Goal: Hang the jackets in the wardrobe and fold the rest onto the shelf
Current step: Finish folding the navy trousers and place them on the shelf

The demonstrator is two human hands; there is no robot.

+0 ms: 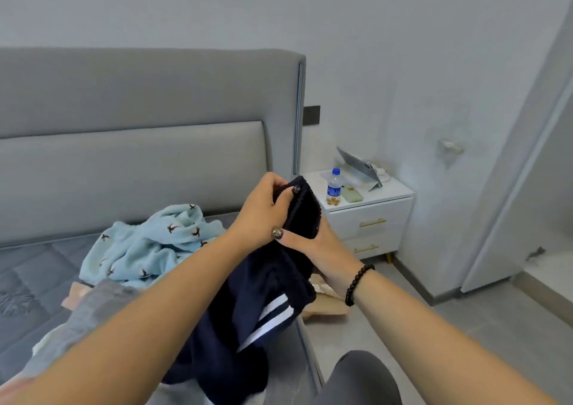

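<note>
A dark navy garment (248, 327) with two white stripes hangs in front of me over the bed's edge. My left hand (263, 209) grips its ribbed top edge from the left, fingers closed on the fabric. On the right, my right hand (322, 243), a bead bracelet at its wrist, holds the same edge from behind and below. A light blue garment (145, 246) with small dark prints lies crumpled on the bed near the headboard. A grey garment (93, 314) lies on the bed below my left forearm.
The grey bed (31, 280) with its padded headboard fills the left. A white nightstand (372, 218) to the right carries a water bottle (334, 187), a green phone and a propped tablet. A brown paper bag (325, 305) lies on the floor. A white door panel (511, 187) stands at right.
</note>
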